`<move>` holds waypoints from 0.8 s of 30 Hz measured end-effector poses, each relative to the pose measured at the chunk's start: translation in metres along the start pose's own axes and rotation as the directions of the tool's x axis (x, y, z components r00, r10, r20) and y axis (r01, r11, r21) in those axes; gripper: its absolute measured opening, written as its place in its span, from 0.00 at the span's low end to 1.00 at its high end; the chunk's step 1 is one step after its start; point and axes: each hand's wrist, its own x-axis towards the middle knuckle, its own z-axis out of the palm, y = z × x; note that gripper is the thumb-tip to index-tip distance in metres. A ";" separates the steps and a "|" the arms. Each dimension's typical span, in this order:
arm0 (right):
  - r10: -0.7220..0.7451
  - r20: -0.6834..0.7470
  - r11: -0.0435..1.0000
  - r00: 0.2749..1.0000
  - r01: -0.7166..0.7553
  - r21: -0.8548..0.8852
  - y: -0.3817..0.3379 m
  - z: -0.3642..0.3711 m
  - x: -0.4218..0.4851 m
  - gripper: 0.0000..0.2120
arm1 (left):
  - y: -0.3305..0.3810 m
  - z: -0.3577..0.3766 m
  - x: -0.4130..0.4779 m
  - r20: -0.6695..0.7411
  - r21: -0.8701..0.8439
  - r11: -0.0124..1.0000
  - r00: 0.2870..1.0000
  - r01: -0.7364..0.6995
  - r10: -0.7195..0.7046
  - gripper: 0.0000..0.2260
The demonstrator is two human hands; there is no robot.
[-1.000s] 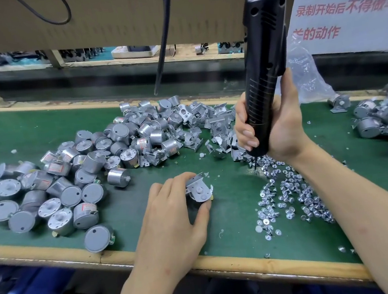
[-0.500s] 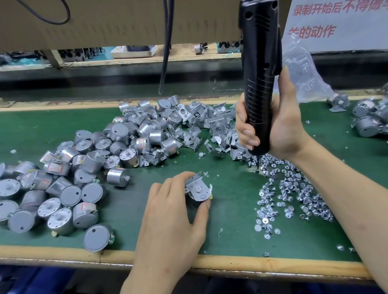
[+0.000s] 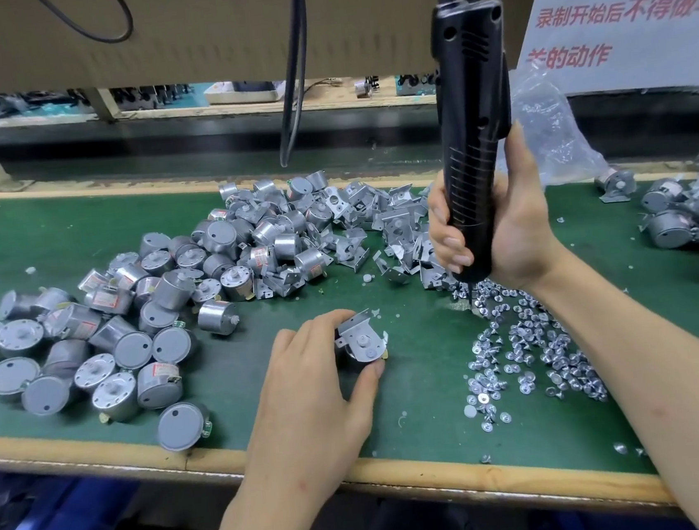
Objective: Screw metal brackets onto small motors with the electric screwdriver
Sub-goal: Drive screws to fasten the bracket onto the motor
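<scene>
One motor, its bracket seated on top, sits at six o'clock in the view on the green mat. The step in hand looks to be picking up a screw on the driver bit. To do it well, pin the motor flat so the bracket holes line up. Dip the bit straight down onto a single head among the screws spread at four o'clock from the motor, rather than raking through them. Then carry it across upright and start it square to the bracket before pressing.

The left hand is curled round the motor from its near-left side, thumb against the near edge and fingers over the far-left edge, steadying it on the mat. The right hand, at two o'clock from the motor, is wrapped tight round the lower barrel of the electric screwdriver. The driver stands nearly upright, its bit tip down at the far edge of the screws; whether a screw sits on it is too small to tell.

Farther off, loose motors lie heaped at ten o'clock and spare brackets at twelve
</scene>
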 end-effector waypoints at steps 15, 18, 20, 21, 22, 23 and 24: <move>-0.147 0.059 0.977 0.987 0.136 0.165 0.001 0.081 0.005 0.37 | 0.005 -0.005 0.001 0.005 -0.086 0.996 1.000 0.016 -0.016 0.18; -0.141 0.042 0.980 0.989 0.134 0.148 0.007 0.088 0.008 0.37 | 0.005 -0.005 0.001 0.002 -0.103 0.994 1.000 0.027 -0.027 0.18; -0.133 0.042 0.979 0.990 0.124 0.161 0.010 0.089 0.010 0.37 | 0.006 -0.005 0.002 0.001 -0.103 0.994 1.000 0.024 -0.024 0.18; -0.133 0.041 0.979 0.990 0.125 0.164 0.011 0.089 0.010 0.37 | 0.006 -0.004 0.002 0.000 -0.101 0.995 1.000 0.023 -0.023 0.18; -0.137 0.038 0.978 0.990 0.129 0.163 0.011 0.089 0.011 0.37 | 0.006 -0.004 0.002 -0.001 -0.102 0.995 1.000 0.021 -0.021 0.18; -0.141 0.035 0.978 0.989 0.133 0.162 0.012 0.090 0.011 0.36 | 0.006 -0.004 0.002 -0.002 -0.104 0.994 1.000 0.021 -0.022 0.18; -0.142 0.032 0.977 0.989 0.135 0.164 0.013 0.090 0.011 0.36 | 0.006 -0.005 0.002 -0.002 -0.108 0.994 1.000 0.024 -0.024 0.18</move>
